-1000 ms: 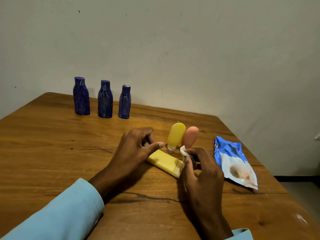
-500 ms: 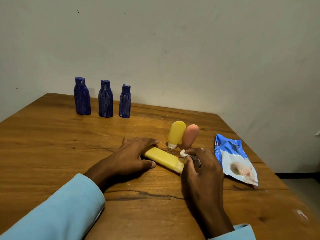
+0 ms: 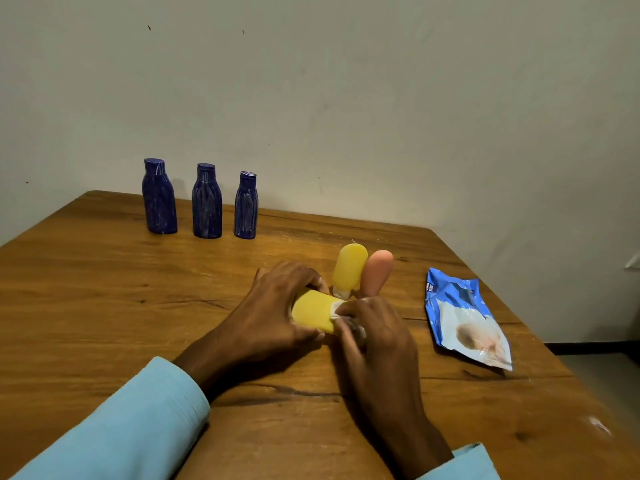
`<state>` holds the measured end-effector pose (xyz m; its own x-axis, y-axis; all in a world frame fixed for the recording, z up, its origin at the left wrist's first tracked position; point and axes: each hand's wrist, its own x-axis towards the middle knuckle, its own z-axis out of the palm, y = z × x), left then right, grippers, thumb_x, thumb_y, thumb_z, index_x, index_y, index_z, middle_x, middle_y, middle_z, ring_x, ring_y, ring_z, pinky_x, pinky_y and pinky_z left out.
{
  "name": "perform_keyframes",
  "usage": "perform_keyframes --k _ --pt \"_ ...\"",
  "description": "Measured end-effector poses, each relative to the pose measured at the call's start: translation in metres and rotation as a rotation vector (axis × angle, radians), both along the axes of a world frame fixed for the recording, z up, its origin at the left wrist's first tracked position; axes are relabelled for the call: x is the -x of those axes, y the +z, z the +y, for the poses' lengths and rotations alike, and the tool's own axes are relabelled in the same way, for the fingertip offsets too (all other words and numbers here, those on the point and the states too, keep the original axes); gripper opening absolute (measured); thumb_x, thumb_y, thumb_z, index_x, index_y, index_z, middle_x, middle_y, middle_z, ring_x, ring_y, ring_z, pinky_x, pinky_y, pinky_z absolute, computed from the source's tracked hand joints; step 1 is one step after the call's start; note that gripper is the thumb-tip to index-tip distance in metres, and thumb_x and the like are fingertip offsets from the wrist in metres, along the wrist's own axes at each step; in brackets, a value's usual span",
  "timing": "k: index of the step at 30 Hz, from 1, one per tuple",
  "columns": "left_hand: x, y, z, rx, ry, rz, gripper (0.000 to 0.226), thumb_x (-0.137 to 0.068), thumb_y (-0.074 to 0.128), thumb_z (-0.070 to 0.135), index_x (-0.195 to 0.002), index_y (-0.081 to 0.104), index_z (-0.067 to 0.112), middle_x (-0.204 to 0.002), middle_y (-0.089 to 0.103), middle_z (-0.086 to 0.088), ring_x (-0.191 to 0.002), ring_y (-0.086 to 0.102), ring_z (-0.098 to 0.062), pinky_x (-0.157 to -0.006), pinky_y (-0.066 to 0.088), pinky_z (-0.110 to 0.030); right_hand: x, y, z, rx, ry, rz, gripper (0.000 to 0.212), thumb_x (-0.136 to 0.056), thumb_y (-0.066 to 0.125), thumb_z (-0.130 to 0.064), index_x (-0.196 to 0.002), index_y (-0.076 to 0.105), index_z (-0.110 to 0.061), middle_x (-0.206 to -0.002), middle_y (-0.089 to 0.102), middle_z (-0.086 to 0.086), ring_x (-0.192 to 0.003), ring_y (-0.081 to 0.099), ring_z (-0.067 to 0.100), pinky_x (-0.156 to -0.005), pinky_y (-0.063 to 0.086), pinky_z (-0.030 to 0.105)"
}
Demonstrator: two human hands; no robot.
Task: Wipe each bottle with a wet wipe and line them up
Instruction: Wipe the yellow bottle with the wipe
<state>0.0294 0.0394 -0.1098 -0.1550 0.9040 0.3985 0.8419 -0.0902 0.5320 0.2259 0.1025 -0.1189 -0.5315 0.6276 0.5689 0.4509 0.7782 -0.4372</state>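
Note:
A yellow bottle (image 3: 313, 313) lies on its side on the wooden table (image 3: 104, 299) in front of me. My left hand (image 3: 273, 313) grips it from the left, fingers curled over its top. My right hand (image 3: 372, 336) pinches a white wet wipe (image 3: 335, 310) against the bottle's right end; most of the wipe is hidden under the fingers. Just behind, a second yellow bottle (image 3: 349, 268) and a pink bottle (image 3: 376, 273) stand upside down, touching each other. Three dark blue bottles (image 3: 206, 202) stand upright in a row at the back left.
A blue and white wet wipe pack (image 3: 464, 317) lies flat on the table to the right of my hands, near the right edge. A pale wall rises just behind the table's far edge. Floor shows past the right edge.
My left hand closed over the lying yellow bottle and turned it. My right hand with the wipe moved left onto the bottle's end.

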Motion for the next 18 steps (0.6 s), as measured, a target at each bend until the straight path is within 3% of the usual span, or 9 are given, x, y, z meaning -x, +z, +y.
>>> perform_keyframes --k 5,9,11,13,18 --pt "-0.014 -0.003 0.002 -0.079 -0.039 0.018 0.045 -0.079 0.082 0.033 -0.120 0.062 0.035 -0.117 0.058 0.025 -0.119 0.047 0.008 -0.104 0.027 -0.019 0.007 0.005 -0.017 -0.167 0.286 -0.069 0.040 -0.095 0.074 -0.021 -0.132 0.062 -0.029 -0.135 0.054 -0.010 -0.125 0.050 0.004 -0.097 0.044 0.016" --pt "-0.011 -0.003 0.002 -0.059 0.005 -0.001 0.054 -0.075 0.086 0.055 -0.121 0.060 0.042 -0.122 0.057 0.028 -0.121 0.047 0.008 -0.104 0.029 -0.021 -0.002 0.000 -0.001 -0.115 -0.009 -0.011 0.042 -0.088 0.077 -0.011 -0.125 0.066 -0.027 -0.119 0.059 -0.007 -0.105 0.056 0.008 -0.081 0.051 0.023" --pt "-0.007 -0.003 0.001 -0.048 0.021 0.005 0.059 -0.073 0.089 0.057 -0.122 0.061 0.041 -0.123 0.057 0.028 -0.121 0.046 0.008 -0.102 0.029 -0.020 -0.005 -0.001 0.010 -0.041 -0.212 0.020 0.041 -0.085 0.081 -0.009 -0.121 0.070 -0.026 -0.110 0.062 -0.006 -0.097 0.057 0.008 -0.077 0.052 0.024" --pt "-0.006 -0.003 0.000 -0.056 0.024 0.004 0.058 -0.073 0.089 0.057 -0.122 0.061 0.041 -0.122 0.056 0.030 -0.121 0.045 0.010 -0.101 0.030 -0.021 -0.005 -0.003 0.014 -0.005 -0.260 0.024 0.041 -0.085 0.082 -0.010 -0.121 0.070 -0.026 -0.108 0.062 -0.006 -0.096 0.057 0.007 -0.077 0.055 0.025" --pt "-0.009 -0.005 0.001 -0.079 0.024 -0.013 0.047 -0.076 0.082 0.056 -0.116 0.061 0.042 -0.117 0.057 0.029 -0.118 0.049 0.008 -0.103 0.034 -0.025 0.000 0.005 -0.010 -0.083 0.170 0.001 0.031 -0.099 0.063 -0.022 -0.129 0.063 -0.031 -0.124 0.057 -0.011 -0.110 0.055 -0.001 -0.085 0.050 0.016"
